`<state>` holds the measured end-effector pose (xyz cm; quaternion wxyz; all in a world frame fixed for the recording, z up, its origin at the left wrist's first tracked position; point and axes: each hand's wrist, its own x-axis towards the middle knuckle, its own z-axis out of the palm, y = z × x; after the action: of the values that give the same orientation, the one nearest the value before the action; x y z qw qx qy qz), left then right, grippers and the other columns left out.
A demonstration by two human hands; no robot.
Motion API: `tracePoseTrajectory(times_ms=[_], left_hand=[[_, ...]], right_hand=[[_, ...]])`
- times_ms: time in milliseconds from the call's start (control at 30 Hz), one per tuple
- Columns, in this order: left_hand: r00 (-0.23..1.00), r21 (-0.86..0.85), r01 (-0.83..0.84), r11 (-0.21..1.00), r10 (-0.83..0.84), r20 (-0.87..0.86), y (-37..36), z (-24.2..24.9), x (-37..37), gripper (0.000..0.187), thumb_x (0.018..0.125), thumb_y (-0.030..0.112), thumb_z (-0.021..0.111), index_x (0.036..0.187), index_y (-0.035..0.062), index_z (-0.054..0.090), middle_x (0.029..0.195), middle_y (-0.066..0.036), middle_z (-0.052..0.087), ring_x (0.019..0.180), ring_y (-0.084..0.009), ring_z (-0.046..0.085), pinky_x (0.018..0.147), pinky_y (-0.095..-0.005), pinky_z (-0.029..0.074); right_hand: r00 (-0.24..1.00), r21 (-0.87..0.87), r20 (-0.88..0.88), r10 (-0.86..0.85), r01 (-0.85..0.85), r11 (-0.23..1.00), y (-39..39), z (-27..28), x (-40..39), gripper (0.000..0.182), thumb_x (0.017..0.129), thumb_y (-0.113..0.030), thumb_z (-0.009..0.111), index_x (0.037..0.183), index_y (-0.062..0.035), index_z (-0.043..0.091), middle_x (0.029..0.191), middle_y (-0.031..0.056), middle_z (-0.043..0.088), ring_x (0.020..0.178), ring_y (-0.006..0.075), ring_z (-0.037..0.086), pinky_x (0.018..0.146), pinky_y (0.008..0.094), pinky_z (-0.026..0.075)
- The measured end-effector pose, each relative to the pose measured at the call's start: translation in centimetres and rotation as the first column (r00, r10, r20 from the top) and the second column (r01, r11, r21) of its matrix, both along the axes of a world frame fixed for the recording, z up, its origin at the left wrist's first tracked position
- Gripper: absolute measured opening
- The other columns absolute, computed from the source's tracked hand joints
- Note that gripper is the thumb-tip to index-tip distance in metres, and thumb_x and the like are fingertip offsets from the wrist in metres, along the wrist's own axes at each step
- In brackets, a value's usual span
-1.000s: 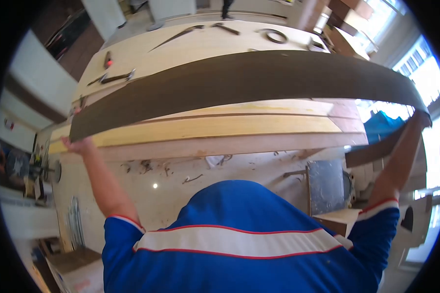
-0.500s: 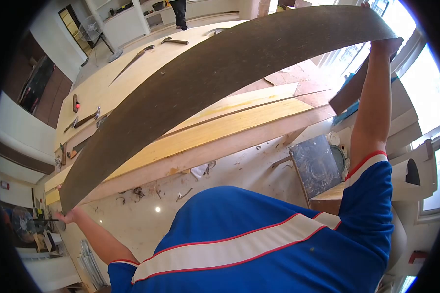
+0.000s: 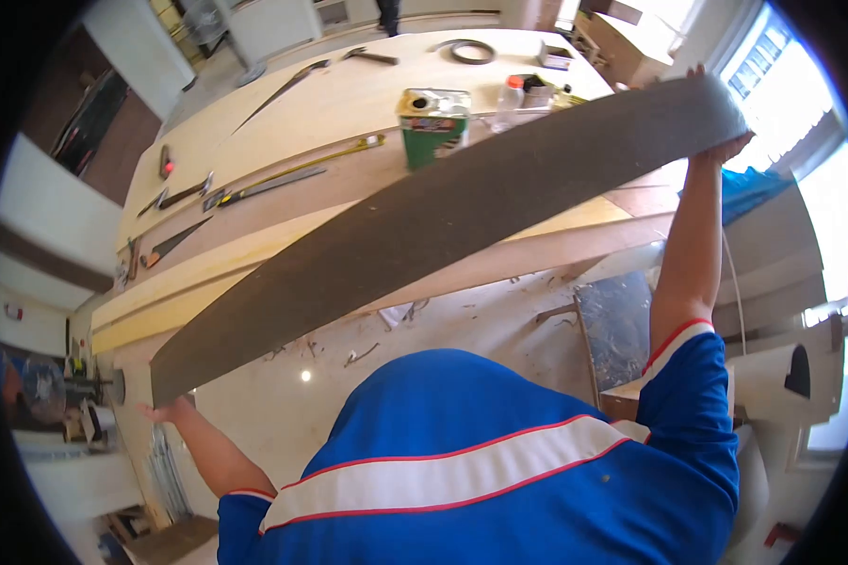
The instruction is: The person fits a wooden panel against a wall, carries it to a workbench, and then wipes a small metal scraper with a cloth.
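A long, dark brown board [image 3: 443, 207] stretches in front of me from lower left to upper right. My left hand [image 3: 170, 411] grips its lower left end. At the upper right end, my right hand [image 3: 721, 146] holds the other end, with fingertips showing over the top edge. Behind the board, a green and white metal can [image 3: 433, 127] stands on the workbench, its lower part hidden by the board. Pale wooden strips [image 3: 122, 315] lie along the near side of the bench, partly under the board in view.
The workbench [image 3: 301, 111] carries a hammer [image 3: 375, 56], a handsaw [image 3: 283, 91], a tape roll [image 3: 471, 51] and a clear bottle [image 3: 509, 102]. A stained dark panel [image 3: 614, 325] stands below at right. Part of a person [image 3: 388, 16] shows beyond the bench.
The board's right end has come lower and its left end has shifted right, with both hands still on it. The can, bottle and tools behind it have come into view.
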<state>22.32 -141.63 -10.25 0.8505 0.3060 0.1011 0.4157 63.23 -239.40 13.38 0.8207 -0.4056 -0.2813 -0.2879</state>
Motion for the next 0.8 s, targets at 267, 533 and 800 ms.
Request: tracePoseTrajectory(times_ms=[267, 533, 800], left_hand=[[0.871, -0.069, -0.491, 0.868, 0.489, -0.048, 2.9, 2.9, -2.7, 0.074, 0.094, 0.055, 0.046, 0.137, -0.0038, 0.051, 0.137, -0.023, 0.056, 0.123, -0.0424, 0.054, 0.105, -0.0538, 0.043], [0.912, -0.025, -0.392, 0.920, 0.392, 0.118, -1.2, 12.1, 3.5, 0.072, 0.095, 0.057, 0.041, 0.135, -0.0015, 0.052, 0.135, -0.020, 0.058, 0.124, -0.0410, 0.054, 0.107, -0.0537, 0.042], [0.946, -0.134, -0.295, 0.946, 0.309, 0.096, 1.3, 12.2, 2.9, 0.070, 0.096, 0.052, 0.048, 0.139, -0.0040, 0.047, 0.141, -0.024, 0.051, 0.130, -0.0422, 0.048, 0.112, -0.0518, 0.036]], right_hand=[[0.210, 0.537, 0.797, 0.566, -0.674, -0.507, -4.1, -16.0, 5.9, 0.081, 0.095, -0.038, 0.048, 0.161, -0.0150, 0.006, 0.164, 0.0192, 0.013, 0.143, 0.0418, 0.031, 0.110, 0.0623, 0.033], [0.912, 0.338, -0.072, 0.404, -0.359, 0.870, 0.8, -19.1, 6.5, 0.118, 0.054, -0.024, 0.063, 0.156, 0.0041, 0.011, 0.162, 0.0300, 0.006, 0.150, 0.0468, -0.004, 0.122, 0.0596, -0.004], [0.970, 0.226, -0.139, 0.201, -0.166, 0.960, 4.4, -14.3, 6.9, 0.116, 0.055, -0.024, 0.062, 0.156, 0.0041, 0.012, 0.162, 0.0300, 0.007, 0.150, 0.0469, -0.003, 0.122, 0.0596, -0.004]])
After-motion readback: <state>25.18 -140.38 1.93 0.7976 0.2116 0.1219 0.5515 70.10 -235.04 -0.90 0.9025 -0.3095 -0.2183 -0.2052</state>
